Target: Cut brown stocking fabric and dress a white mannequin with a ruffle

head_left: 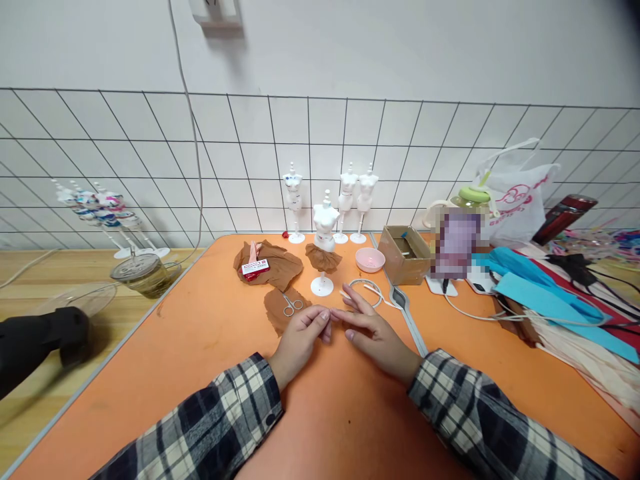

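Near the middle of the orange worktop (pixel 200 373), the left hand (pixel 299 337) and right hand (pixel 376 337) meet fingertip to fingertip. The left fingers (pixel 317 321) are curled closed, thumb to forefinger; whether they pinch something fine is too small to tell. The right fingers (pixel 356 305) lie stretched out and loose, holding nothing. A brown fabric scrap (pixel 275 317) with small scissors (pixel 292 305) on it lies just beyond the left fingers, towards the far edge, near a white mini mannequin (pixel 325 223).
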The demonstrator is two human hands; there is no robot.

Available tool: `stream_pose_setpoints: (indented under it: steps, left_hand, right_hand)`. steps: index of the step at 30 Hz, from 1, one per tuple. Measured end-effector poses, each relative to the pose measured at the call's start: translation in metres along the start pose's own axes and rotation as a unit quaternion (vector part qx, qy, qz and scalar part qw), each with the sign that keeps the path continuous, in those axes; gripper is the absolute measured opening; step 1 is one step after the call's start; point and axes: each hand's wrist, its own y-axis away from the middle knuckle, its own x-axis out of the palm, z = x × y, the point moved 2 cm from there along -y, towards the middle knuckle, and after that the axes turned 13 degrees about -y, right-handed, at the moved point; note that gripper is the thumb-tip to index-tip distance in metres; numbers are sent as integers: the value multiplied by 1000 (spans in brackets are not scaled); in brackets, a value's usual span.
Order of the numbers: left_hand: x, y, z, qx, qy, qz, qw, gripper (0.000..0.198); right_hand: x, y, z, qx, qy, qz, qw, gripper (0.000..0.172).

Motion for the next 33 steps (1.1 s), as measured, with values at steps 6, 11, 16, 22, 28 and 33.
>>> stream_pose_setpoints:
  steps: [6,11,16,22,28,33]
  left_hand:
    - [0,-1,2,-3,3,-2,1000,34]
    - [-3,-1,5,-13,27,11,999,33]
    - [-4,-2,5,-45,7,1,999,28]
    - [-3,-4,2,-59,-1,-11,998,25]
    - [-5,-5,3,-46,-5,-32,998,27]
    - [-4,-4,7,-42,57,-5,997,31]
  right_hand:
    - [-1,0,1,-11,30,-1,999,40]
    - [0,0,6,-70,156,11,985,50]
    - [0,2,14,-133,319,18,938,56]
    - [5,5,16,-118,363,21,924,59]
    - [4,3,12,-80,251,30,964,56]
    - [0,1,7,-57,156,15,986,53]
